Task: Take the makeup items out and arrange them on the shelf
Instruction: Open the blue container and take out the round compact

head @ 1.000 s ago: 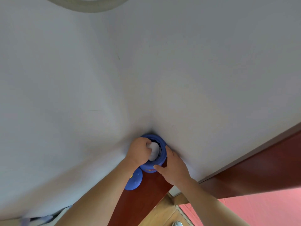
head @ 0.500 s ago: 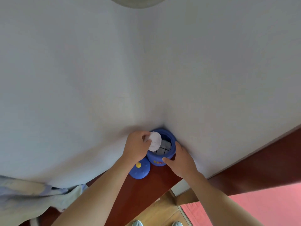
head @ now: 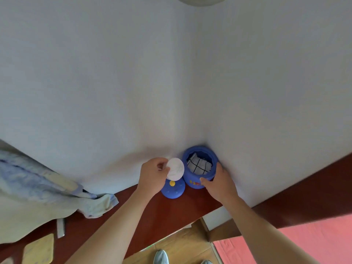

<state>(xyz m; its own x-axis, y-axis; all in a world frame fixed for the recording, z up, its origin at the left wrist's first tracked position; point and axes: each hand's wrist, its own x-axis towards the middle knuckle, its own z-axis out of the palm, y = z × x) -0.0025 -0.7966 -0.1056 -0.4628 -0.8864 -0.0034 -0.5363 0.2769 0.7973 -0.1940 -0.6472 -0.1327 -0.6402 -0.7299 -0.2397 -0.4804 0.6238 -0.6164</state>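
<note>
Corner of two white walls (head: 133, 82), and tucked into it on a dark red-brown shelf (head: 162, 212) stands a blue jar (head: 191, 178), upright and with its mouth uncovered. Inside it lies a white cloth with a black grid pattern (head: 199, 164). The jar's blue lid (head: 172, 191) lies on the shelf just to the left of the jar, its yellow knob (head: 172, 183) facing up. The left hand (head: 152, 176) is raised above the lid and pinches a round white makeup pad (head: 175, 169) by its left edge between thumb and curled fingers — the pad is held in the air beside the jar's rim, clear of the shelf. The right hand (head: 221, 183) clasps the jar's right side, thumb across the front near a small coloured print, the other fingers curved round the back. Farther left on the shelf a crumpled pale blue cloth (head: 38, 187) spreads out, and a flat yellowish pad (head: 39, 250) lies near the bottom edge. Below the shelf are wooden floor (head: 181, 242), the toe of a light shoe (head: 161, 257) and a pink mat (head: 304, 241).
</note>
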